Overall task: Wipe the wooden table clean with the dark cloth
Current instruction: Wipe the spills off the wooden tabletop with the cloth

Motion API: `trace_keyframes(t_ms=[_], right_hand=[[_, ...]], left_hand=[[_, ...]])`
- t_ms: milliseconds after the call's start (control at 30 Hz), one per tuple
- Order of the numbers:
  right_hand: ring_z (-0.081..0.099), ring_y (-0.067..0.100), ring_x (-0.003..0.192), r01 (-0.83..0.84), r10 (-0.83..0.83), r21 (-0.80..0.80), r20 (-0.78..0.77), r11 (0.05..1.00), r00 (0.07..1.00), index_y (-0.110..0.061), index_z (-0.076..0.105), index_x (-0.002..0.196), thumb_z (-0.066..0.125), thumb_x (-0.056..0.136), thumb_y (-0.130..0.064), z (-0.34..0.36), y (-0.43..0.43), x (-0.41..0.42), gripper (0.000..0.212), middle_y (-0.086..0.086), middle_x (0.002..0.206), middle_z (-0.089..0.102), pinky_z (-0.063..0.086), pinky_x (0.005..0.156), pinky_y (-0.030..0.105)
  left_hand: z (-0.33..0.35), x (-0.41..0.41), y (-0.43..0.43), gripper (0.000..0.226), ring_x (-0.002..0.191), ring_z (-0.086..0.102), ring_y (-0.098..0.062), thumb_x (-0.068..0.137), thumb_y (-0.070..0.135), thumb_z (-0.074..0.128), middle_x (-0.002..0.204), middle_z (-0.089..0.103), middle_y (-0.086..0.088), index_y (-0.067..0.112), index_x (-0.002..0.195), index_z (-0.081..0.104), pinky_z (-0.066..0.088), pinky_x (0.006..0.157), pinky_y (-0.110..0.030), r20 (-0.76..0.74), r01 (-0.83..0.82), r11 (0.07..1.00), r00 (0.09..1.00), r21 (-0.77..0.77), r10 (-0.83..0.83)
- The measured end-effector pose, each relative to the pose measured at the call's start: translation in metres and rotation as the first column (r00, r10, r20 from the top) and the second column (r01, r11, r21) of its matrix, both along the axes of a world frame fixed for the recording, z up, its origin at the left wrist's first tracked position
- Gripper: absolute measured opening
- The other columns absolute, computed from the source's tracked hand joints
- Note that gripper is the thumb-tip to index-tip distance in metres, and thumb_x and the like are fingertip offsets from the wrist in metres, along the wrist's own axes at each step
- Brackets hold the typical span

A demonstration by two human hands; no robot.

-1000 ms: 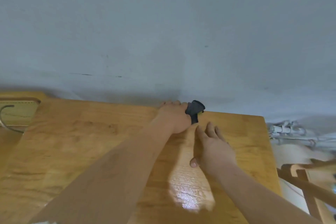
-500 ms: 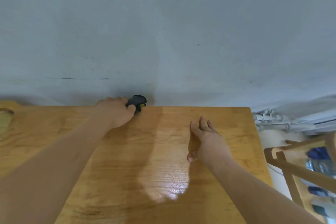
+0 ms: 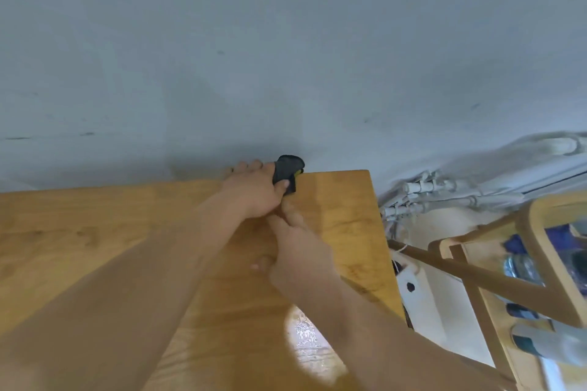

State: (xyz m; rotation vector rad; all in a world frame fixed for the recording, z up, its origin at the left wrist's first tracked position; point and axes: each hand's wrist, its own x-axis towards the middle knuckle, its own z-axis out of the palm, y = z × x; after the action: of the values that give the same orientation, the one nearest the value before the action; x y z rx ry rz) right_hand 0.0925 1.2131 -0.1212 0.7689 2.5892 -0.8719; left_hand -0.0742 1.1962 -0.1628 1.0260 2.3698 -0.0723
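The wooden table [image 3: 95, 232] fills the lower left, its far edge against a pale wall. My left hand [image 3: 254, 190] presses the dark cloth [image 3: 287, 170] onto the table's far edge near the right corner; a bit of yellow-green shows at the cloth's side. Most of the cloth is hidden under my fingers. My right hand [image 3: 298, 247] lies flat on the tabletop just behind my left hand, fingers together and pointing away, holding nothing.
The table's right edge [image 3: 381, 232] drops off to the floor. White pipes [image 3: 444, 197] run along the wall base to the right. A light wooden chair frame [image 3: 508, 263] stands at the right, close to the table.
My left hand has slid the cloth rightward along the far edge toward the right corner. My right hand stays flat and is now close behind the left. The view has shifted right.
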Motion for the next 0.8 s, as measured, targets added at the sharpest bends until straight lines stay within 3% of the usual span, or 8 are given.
trace_keyframes(t_ms=[67,100,200,267,400,600,700,800], right_hand=[[0.052,0.016,0.126,0.079,-0.075,0.022,-0.152,0.997,0.985,-0.028,0.061,0.127,0.054,0.103,-0.034,0.005,0.025,0.041,0.026,-0.011,0.145,0.048,0.051,0.088,0.036],[0.056,0.015,0.113,0.139,-0.130,0.031,-0.195,0.990,0.972,-0.027,0.065,0.113,0.047,0.105,-0.033,0.006,0.040,0.064,0.020,-0.013,0.129,0.056,0.052,0.081,0.035],[0.055,0.013,0.082,0.355,-0.368,-0.104,-0.174,0.929,0.913,-0.030,0.050,0.074,0.039,0.108,-0.034,0.013,0.078,0.127,0.036,-0.010,0.089,0.056,0.048,0.070,0.034],[0.053,0.011,0.073,0.475,-0.503,-0.207,-0.110,0.855,0.858,-0.029,0.044,0.065,0.040,0.107,-0.033,0.018,0.095,0.164,0.042,-0.007,0.078,0.053,0.045,0.066,0.032],[0.056,0.019,0.069,0.550,-0.562,-0.257,0.032,0.795,0.827,-0.010,0.055,0.074,0.039,0.107,-0.037,0.024,0.109,0.217,0.045,0.005,0.070,0.059,0.043,0.065,0.036],[0.062,0.019,0.092,0.660,-0.641,-0.349,0.185,0.666,0.745,-0.007,0.066,0.106,0.037,0.108,-0.035,0.031,0.101,0.261,0.041,0.008,0.100,0.069,0.044,0.072,0.031],[0.060,0.019,0.092,0.694,-0.667,-0.410,0.233,0.592,0.707,-0.005,0.065,0.108,0.040,0.105,-0.032,0.037,0.084,0.285,0.037,0.009,0.104,0.067,0.044,0.080,0.036],[0.055,0.023,0.082,0.710,-0.671,-0.393,0.258,0.585,0.695,-0.009,0.063,0.090,0.041,0.102,-0.023,0.033,0.062,0.307,0.028,0.010,0.088,0.064,0.041,0.075,0.037]], left_hand=[[-0.001,0.018,0.021,0.063,0.139,0.036,-0.035,0.102,0.058,0.026,0.153,0.041,-0.009,0.023,0.154,0.031,0.027,0.115,-0.053,-0.003,0.018,1.000,1.000,0.023,-0.018],[-0.001,0.028,0.033,0.063,0.141,0.034,-0.035,0.102,0.058,0.026,0.155,0.039,-0.008,0.024,0.156,0.028,0.026,0.116,-0.053,-0.004,0.029,0.999,1.000,0.032,-0.029],[0.003,0.057,0.079,0.065,0.144,0.031,-0.034,0.103,0.058,0.026,0.160,0.033,-0.007,0.027,0.160,0.020,0.024,0.118,-0.053,0.000,0.064,0.998,0.998,0.022,-0.064],[0.004,0.081,0.110,0.062,0.144,0.031,-0.034,0.105,0.054,0.026,0.161,0.033,-0.007,0.027,0.160,0.019,0.025,0.117,-0.053,-0.013,0.092,0.996,0.996,0.018,-0.092],[0.001,0.119,0.134,0.053,0.144,0.029,-0.034,0.106,0.042,0.028,0.160,0.032,-0.004,0.027,0.157,0.025,0.019,0.120,-0.052,-0.128,0.165,0.983,0.980,0.080,-0.154],[0.008,0.185,0.110,0.044,0.153,0.011,-0.027,0.106,0.031,0.034,0.158,0.036,-0.003,0.017,0.147,0.042,0.001,0.125,-0.056,-0.171,0.491,0.871,0.857,-0.011,-0.486],[0.009,0.245,0.062,0.044,0.154,0.012,-0.023,0.105,0.032,0.037,0.156,0.041,-0.002,0.015,0.145,0.045,-0.001,0.126,-0.054,-0.124,0.488,0.869,0.870,0.081,-0.477],[0.014,0.307,0.013,0.043,0.154,0.012,-0.022,0.104,0.032,0.041,0.153,0.044,0.000,0.016,0.144,0.047,-0.003,0.126,-0.053,-0.065,0.510,0.852,0.860,0.118,-0.506]])
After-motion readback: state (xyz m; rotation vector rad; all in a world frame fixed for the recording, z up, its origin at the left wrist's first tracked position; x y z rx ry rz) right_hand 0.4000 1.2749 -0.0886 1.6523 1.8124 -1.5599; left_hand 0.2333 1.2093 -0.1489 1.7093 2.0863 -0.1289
